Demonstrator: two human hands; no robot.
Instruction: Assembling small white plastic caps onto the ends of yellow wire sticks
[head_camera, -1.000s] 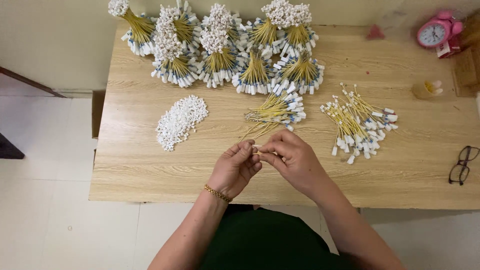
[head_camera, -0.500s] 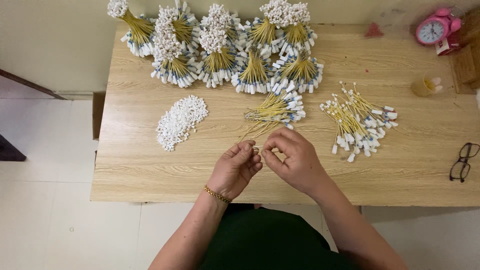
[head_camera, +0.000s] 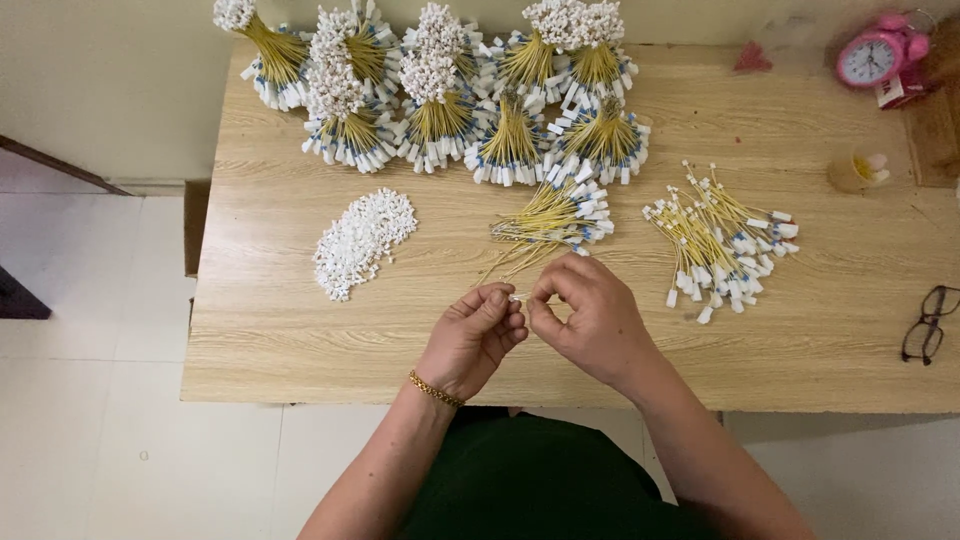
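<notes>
My left hand (head_camera: 476, 336) and my right hand (head_camera: 590, 318) meet fingertip to fingertip over the front of the wooden table (head_camera: 300, 330). Both pinch one small white piece (head_camera: 517, 297) between thumbs and forefingers; a thin yellow wire seems to run from it, though that is hard to tell. Just beyond my fingers lies a loose bunch of yellow wires with white and blue ends (head_camera: 555, 218). A heap of small white pieces (head_camera: 362, 241) sits to the left. A spread pile of finished wires (head_camera: 722, 240) lies to the right.
Several tied bundles of yellow wires (head_camera: 440, 90) stand along the table's far edge. A pink alarm clock (head_camera: 880, 55) and a small yellow cup (head_camera: 858, 170) sit at the far right, black glasses (head_camera: 928, 324) near the right edge. White tiled floor lies left.
My hands stay together at the same spot, with small finger movements on the white piece. The camera view shifted slightly.
</notes>
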